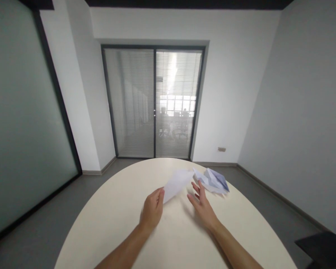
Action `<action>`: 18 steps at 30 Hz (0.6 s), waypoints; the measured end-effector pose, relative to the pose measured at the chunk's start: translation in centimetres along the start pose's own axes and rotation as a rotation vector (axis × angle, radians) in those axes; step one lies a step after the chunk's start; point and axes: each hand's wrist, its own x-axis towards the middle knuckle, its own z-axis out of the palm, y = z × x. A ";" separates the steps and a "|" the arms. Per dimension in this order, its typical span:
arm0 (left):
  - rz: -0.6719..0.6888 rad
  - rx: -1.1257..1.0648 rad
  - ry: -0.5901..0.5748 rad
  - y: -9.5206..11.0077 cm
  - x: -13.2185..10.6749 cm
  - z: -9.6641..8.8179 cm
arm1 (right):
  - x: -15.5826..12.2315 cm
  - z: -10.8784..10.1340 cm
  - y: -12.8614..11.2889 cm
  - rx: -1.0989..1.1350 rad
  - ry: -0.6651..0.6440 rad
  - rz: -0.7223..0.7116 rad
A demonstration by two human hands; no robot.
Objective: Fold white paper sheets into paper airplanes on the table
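Note:
My left hand (153, 209) is closed on the near corner of a folded white paper (177, 184), which slants up and away over the round cream table (123, 224). To its right my right hand (202, 204) hovers with fingers spread and holds nothing. Just beyond that hand, several folded paper planes (212, 180) lie in a small heap near the table's far edge.
Grey floor surrounds the table. A glass sliding door with blinds (154, 102) stands straight ahead, and a frosted glass wall (19, 112) runs along the left. A dark object (324, 247) shows at the bottom right corner.

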 end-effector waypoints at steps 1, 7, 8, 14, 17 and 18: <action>-0.030 -0.050 0.031 -0.2 0.0 0.3 | 0.0 0.0 0.3 0.045 -0.030 0.014; -0.191 -0.266 0.083 -1.1 -0.1 2.0 | -0.1 -0.1 -0.8 0.281 -0.210 0.028; -0.205 -0.278 0.069 -1.2 0.0 2.3 | 0.0 -0.2 -1.2 0.321 -0.226 0.033; -0.251 -0.209 0.039 -3.7 0.3 2.9 | 0.5 -0.5 -1.4 0.294 -0.064 0.134; -0.279 -0.219 0.045 -5.2 0.6 3.1 | 0.7 -0.5 -0.9 0.257 -0.036 0.151; -0.304 -0.262 0.053 -5.5 0.6 3.2 | 0.7 -0.5 -0.8 0.254 -0.038 0.141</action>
